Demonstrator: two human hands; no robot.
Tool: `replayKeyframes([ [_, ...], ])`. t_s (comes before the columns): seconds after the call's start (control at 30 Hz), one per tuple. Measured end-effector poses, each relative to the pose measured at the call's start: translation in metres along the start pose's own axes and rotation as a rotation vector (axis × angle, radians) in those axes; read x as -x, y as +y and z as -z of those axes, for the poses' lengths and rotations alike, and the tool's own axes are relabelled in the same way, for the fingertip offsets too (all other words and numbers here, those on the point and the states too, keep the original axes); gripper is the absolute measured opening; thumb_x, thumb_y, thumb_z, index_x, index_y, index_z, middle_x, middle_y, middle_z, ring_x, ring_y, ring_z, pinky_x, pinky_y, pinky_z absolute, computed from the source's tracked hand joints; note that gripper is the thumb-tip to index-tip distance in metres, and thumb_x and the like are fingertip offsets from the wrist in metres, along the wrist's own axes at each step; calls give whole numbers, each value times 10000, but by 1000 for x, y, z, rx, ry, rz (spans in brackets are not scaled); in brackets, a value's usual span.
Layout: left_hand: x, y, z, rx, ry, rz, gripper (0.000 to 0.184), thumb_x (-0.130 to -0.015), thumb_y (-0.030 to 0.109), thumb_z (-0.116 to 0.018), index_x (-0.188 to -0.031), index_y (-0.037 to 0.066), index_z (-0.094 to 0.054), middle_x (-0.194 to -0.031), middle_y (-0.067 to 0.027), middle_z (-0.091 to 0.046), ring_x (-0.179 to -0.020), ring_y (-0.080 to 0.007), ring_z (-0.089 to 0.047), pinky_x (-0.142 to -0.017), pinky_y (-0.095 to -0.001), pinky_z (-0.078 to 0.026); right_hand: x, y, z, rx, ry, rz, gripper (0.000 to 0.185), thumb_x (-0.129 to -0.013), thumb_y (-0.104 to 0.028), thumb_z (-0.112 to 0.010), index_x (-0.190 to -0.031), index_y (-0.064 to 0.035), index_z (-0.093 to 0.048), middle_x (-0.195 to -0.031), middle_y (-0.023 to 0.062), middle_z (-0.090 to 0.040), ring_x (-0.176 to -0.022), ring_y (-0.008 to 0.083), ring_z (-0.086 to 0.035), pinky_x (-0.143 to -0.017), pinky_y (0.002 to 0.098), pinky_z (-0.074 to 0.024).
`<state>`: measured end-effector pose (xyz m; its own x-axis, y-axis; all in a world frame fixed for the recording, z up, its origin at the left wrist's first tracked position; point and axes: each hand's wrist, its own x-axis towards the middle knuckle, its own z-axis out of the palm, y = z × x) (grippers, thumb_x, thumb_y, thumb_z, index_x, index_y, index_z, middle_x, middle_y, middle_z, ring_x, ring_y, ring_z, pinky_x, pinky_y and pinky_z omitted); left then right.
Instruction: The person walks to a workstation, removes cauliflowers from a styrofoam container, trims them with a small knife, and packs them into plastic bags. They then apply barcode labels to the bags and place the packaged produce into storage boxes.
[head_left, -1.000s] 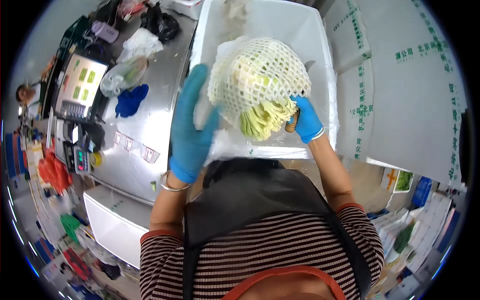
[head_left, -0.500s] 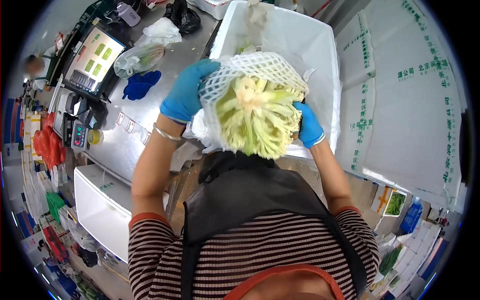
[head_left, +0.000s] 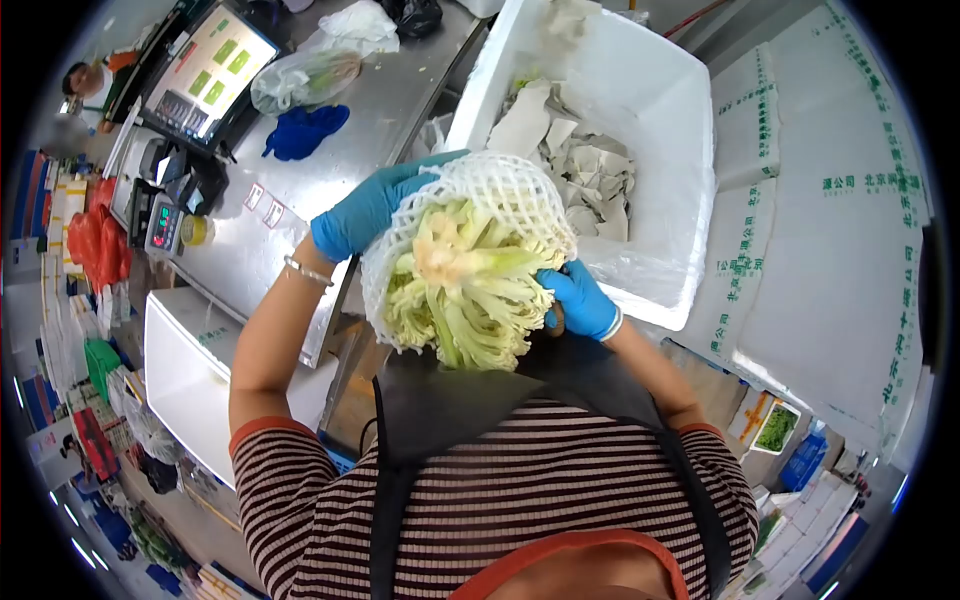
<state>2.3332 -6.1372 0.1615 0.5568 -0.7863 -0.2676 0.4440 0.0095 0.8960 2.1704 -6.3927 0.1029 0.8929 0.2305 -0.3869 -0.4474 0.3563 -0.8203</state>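
A pale cauliflower (head_left: 465, 285), its cut stem end facing up, sits in a white foam net (head_left: 505, 190) in front of my apron. My left hand (head_left: 375, 205), in a blue glove, is wrapped round the net's upper left side. On the right, my gloved right hand (head_left: 583, 300) has its fingers closed at the cauliflower's edge, round a brown handle (head_left: 556, 318) that shows only in part. What the handle belongs to is hidden. Beyond stands a white foam box (head_left: 685, 200) with torn grey paper (head_left: 598, 172) inside.
The metal table (head_left: 395, 110) on the left bears a blue cloth (head_left: 306, 131), a bagged vegetable (head_left: 305, 80), a screen (head_left: 212, 75) and a scale (head_left: 163, 226). Large white boxes (head_left: 830, 230) line the right. A person (head_left: 90, 82) is at the far upper left.
My left hand has come onto the net. The cauliflower has been turned stem end up and brought out of the box towards my body. Torn paper in the box has come into view.
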Motion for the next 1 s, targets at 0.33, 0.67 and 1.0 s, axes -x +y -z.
replayKeyframes([
  [0.33, -43, -19, -12, -803, -161, 12, 443, -1012, 295, -460, -1426, 138, -447, -1262, -144, -620, -1102, -169, -592, -993, -322, -445, 23, -109, 59, 799, 403, 303, 327, -1007, -332, -452, -996, -42, -603, -694, 41, -540, -573, 112, -523, -545, 289, -443],
  [0.67, -59, -1, -29, -816, -212, 181, 468, -932, 238, -612, -1366, 92, -517, -1155, -131, -675, -980, -111, -602, -919, -293, -480, -16, -108, 22, 1295, 6, 483, 195, -919, -262, -590, -852, -87, -646, -730, 122, -610, -618, 300, -590, -566, 369, -481],
  [1.0, -78, -16, -17, -898, -338, 94, 431, -961, 293, -556, -1320, 55, -545, -1113, -161, -679, -949, -169, -645, -895, -314, -485, -28, -115, 33, 1420, -75, 673, 175, -894, -245, -615, -798, -100, -634, -687, 92, -588, -567, 282, -567, -527, 356, -461],
])
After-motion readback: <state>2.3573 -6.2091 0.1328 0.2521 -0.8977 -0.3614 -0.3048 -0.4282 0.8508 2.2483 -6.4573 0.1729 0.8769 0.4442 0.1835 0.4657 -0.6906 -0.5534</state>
